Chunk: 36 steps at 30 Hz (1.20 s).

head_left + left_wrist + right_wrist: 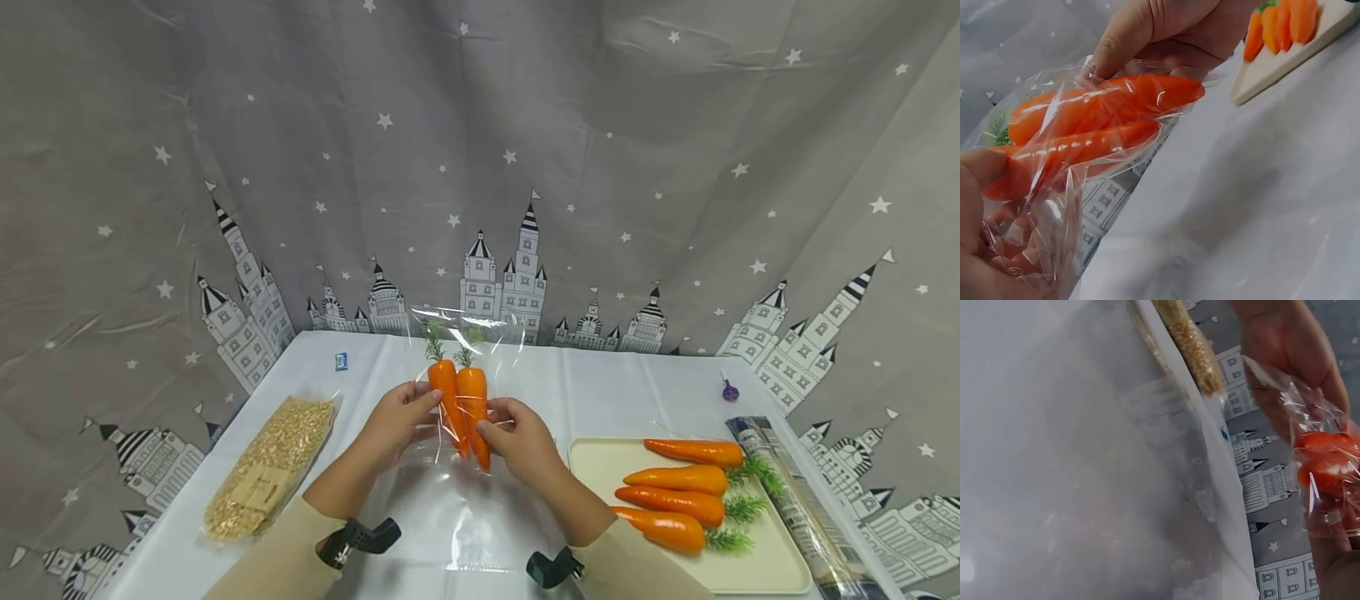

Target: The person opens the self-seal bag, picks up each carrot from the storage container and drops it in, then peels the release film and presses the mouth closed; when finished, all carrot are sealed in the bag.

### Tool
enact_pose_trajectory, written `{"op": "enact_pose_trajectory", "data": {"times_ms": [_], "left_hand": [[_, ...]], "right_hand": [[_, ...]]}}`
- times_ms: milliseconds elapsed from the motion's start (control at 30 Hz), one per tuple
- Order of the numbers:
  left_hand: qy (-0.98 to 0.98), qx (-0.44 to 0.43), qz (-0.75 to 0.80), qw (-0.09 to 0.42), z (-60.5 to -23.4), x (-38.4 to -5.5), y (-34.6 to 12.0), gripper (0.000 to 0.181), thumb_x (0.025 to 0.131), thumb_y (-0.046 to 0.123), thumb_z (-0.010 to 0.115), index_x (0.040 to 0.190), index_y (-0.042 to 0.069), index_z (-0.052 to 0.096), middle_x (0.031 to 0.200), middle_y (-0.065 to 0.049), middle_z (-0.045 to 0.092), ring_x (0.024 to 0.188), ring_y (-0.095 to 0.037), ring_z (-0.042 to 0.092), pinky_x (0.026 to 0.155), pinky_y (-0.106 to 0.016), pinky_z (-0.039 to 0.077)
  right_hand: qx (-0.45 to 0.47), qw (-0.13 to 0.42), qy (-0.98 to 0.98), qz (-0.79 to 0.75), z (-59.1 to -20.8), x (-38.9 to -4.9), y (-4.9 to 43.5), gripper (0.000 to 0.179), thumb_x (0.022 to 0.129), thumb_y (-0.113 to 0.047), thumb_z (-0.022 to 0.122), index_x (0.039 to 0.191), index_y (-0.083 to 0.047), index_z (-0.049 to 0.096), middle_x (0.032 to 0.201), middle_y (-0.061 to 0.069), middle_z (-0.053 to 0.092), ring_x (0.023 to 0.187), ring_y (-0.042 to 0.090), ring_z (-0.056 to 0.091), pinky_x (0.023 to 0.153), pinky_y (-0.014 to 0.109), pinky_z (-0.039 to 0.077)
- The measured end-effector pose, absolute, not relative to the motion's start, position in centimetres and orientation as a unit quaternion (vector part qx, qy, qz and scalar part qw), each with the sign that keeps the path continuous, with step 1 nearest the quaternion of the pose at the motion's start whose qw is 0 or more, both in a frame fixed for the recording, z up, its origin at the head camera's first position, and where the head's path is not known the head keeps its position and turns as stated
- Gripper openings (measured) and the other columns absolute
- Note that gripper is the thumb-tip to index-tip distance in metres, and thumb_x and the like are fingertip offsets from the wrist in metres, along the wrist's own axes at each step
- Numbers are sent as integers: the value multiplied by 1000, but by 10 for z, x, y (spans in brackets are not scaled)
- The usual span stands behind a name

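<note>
Two orange carrots with green tops are inside a clear plastic bag, held up over the table, tips pointing down. In the head view my left hand (pixel 399 423) pinches the bag (pixel 506 354) at the left carrot (pixel 446 392), thumb in front. On the other side, my right hand (pixel 522 440) grips the right carrot (pixel 472 400) through the plastic, lower down near its tip. The left wrist view shows both carrots (pixel 1141 94) lying side by side under creased film. Only their ends show in the right wrist view, at its right edge.
Clear plastic (pixel 483 525) lies on the white table below the hands. A cream tray (pixel 765 567) with several carrots (pixel 675 479) is at right, beside a long clear-wrapped package (pixel 813 525). A bag of grains (pixel 273 458), a small blue packet (pixel 341 362) and a small purple object (pixel 730 390) lie around.
</note>
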<state>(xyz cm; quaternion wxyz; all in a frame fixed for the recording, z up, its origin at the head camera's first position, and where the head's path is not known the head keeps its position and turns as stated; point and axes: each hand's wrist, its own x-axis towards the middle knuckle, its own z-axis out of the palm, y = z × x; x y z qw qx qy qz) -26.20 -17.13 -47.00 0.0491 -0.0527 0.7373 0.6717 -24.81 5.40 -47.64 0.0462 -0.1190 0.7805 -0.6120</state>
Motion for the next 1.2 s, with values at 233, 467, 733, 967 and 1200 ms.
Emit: {"op": "enact_pose_trajectory", "data": {"times_ms": [233, 467, 733, 967, 1200], "left_hand": [[760, -55, 643, 82, -461, -306, -195, 59, 102, 48, 66, 143, 7, 56, 139, -16, 63, 113, -26, 71, 90, -34, 62], [761, -82, 638, 90, -477, -338, -221, 53, 106, 39, 62, 143, 2, 53, 141, -19, 62, 94, -11, 71, 77, -21, 59], [800, -106, 583, 92, -495, -366, -241, 59, 104, 39, 63, 147, 0, 51, 139, -19, 64, 107, -22, 68, 84, -29, 58], [856, -122, 496, 75, -513, -380, -248, 42, 102, 37, 65, 124, 1, 64, 108, -11, 67, 100, -25, 61, 84, -31, 51], [860, -127, 488, 75, -516, -377, -251, 48, 101, 39, 65, 129, 0, 61, 109, -11, 65, 101, -23, 61, 85, -30, 52]], "right_hand": [[-103, 81, 769, -626, -473, -292, 30, 37, 100, -21, 72, 131, -3, 64, 110, 12, 64, 96, 19, 72, 80, 36, 65], [-77, 125, 756, -637, -487, -328, 5, 38, 100, -25, 72, 130, -5, 65, 108, 9, 70, 88, 15, 71, 73, 30, 62], [-65, 146, 751, -641, -511, -350, -12, 39, 98, -21, 74, 132, -6, 64, 109, 9, 70, 84, 15, 67, 67, 25, 55], [-37, 144, 769, -621, -533, -356, -15, 46, 90, -19, 83, 131, -9, 65, 104, 5, 65, 92, 16, 60, 78, 25, 55], [-27, 126, 800, -585, -534, -357, -19, 42, 86, -22, 88, 121, -11, 70, 103, 2, 64, 91, 16, 58, 75, 25, 52]]}}
